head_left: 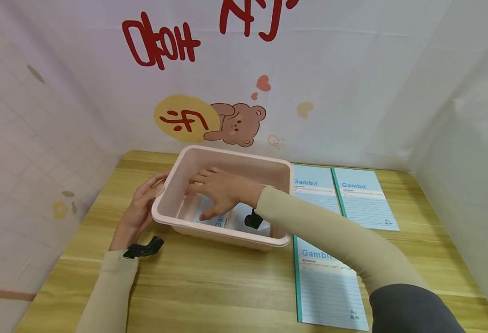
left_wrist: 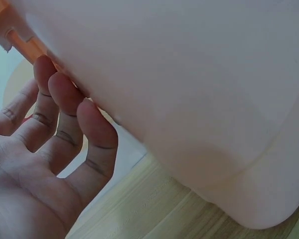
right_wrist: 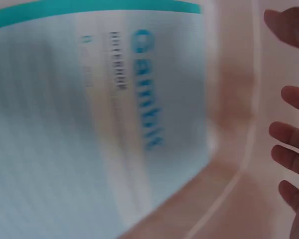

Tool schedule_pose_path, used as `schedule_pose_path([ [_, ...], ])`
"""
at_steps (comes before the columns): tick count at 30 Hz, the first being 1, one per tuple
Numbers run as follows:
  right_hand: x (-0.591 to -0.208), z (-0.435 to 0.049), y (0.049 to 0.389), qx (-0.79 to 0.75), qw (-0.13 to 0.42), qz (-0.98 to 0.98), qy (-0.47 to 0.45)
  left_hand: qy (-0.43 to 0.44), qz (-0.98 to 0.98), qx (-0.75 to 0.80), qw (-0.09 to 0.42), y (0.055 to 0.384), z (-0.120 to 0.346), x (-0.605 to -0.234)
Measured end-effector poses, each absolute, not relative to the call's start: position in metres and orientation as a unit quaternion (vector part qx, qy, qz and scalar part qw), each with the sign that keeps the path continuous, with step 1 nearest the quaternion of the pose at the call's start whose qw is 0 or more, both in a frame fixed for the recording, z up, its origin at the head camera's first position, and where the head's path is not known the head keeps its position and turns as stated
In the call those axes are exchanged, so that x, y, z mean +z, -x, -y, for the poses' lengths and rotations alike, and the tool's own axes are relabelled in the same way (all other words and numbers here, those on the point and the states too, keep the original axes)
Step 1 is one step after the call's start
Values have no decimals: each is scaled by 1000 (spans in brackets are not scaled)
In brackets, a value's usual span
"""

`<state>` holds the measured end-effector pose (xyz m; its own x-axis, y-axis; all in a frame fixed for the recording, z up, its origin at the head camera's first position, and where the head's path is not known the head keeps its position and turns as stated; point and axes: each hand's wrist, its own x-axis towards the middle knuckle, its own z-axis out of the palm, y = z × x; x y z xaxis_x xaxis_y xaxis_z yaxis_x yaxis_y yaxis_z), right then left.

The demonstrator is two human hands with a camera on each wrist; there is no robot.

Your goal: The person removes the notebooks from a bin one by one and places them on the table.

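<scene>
A pale pink plastic bin (head_left: 223, 237) stands on the wooden table. My left hand (head_left: 142, 203) grips its left end; in the left wrist view, the bent fingers (left_wrist: 97, 127) touch the bin's outer side (left_wrist: 189, 99) beneath the rim. My right hand (head_left: 221, 189) reaches inside the bin with its fingers spread, holding nothing. Below it, a light blue Gambit notebook (head_left: 241, 219) lies on the bin's bottom. The right wrist view shows this notebook (right_wrist: 174, 99) blurred, with the right fingertips (right_wrist: 289, 134) apart from it near the bin wall.
Right of the bin lie more Gambit notebooks: one at the back right (head_left: 366, 203), one partly behind the bin and sleeve (head_left: 316, 185), and one nearer the front (head_left: 329, 291). A printed white curtain (head_left: 344, 83) hangs behind the wooden table (head_left: 210, 286).
</scene>
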<state>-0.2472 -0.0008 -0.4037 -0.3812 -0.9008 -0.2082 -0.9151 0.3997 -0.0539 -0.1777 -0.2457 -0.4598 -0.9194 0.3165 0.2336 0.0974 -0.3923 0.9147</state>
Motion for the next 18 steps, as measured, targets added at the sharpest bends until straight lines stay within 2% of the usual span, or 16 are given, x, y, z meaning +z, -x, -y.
schedule_pose_path([
  [6,-419,1,248,68,117,-815,564,-183,-545,815,70,176,245,-459],
  [13,-431,3,244,105,94,-789,598,-192,-531,823,70,174,245,-460],
  [18,-436,2,241,123,102,-780,606,-191,-528,825,73,175,242,-459],
])
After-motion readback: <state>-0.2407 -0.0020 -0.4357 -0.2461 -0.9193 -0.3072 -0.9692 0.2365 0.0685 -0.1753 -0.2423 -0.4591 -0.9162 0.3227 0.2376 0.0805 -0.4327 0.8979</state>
